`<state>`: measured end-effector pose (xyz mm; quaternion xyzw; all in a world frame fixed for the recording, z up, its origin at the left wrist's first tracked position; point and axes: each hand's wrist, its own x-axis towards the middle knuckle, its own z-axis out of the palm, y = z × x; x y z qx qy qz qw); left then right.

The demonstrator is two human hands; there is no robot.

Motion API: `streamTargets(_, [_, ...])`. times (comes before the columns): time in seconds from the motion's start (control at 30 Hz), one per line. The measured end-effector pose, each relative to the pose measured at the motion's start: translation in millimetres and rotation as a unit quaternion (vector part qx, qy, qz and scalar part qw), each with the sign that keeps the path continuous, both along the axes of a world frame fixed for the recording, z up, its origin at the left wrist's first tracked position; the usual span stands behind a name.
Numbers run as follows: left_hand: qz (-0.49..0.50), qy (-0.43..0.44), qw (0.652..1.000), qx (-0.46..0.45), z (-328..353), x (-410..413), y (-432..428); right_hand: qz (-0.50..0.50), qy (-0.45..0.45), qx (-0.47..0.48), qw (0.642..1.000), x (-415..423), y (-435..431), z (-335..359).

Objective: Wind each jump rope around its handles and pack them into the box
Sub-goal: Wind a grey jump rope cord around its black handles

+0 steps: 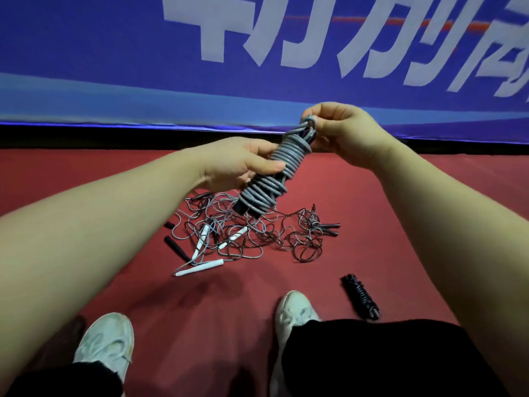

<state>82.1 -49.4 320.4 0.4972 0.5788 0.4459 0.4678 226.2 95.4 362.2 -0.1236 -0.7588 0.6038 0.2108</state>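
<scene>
A grey jump rope (269,179) is coiled tightly round its black handles and held tilted in mid-air. My left hand (240,164) grips the middle of the bundle. At the bundle's top, my right hand (340,133) pinches the last loop of grey cord. Below on the red floor lies a tangled pile of loose ropes (246,236) with black and white handles. A wound black rope (361,296) lies on the floor at the lower right. No box is in view.
A blue banner (114,67) with large white characters runs across the back. A dark gap lies beneath it. My two white shoes (107,343) and dark trouser legs are at the bottom of the view.
</scene>
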Motion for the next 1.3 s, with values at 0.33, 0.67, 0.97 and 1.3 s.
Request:
streamTargets(0.33, [0.142, -0.146, 0.973, -0.109, -93, 90, 114, -0.189, -0.211, 0.013, 0.959, 43, 96, -91])
streamTargets(0.67, [0.196, -0.231, 0.923, -0.239, -218, 156, 203, -0.186, -0.382, 0.097, 0.9, 84, 151, -217])
streamTargets(0.97, [0.229, -0.225, 0.885, -0.338, -319, 190, 232, -0.107, -0.504, 0.188, 0.836, 115, 162, -321])
streamTargets(1.3, [0.088, -0.051, 0.909, -0.403, -384, 205, 230, -0.05, -0.579, 0.178, 0.794, 133, 144, -377])
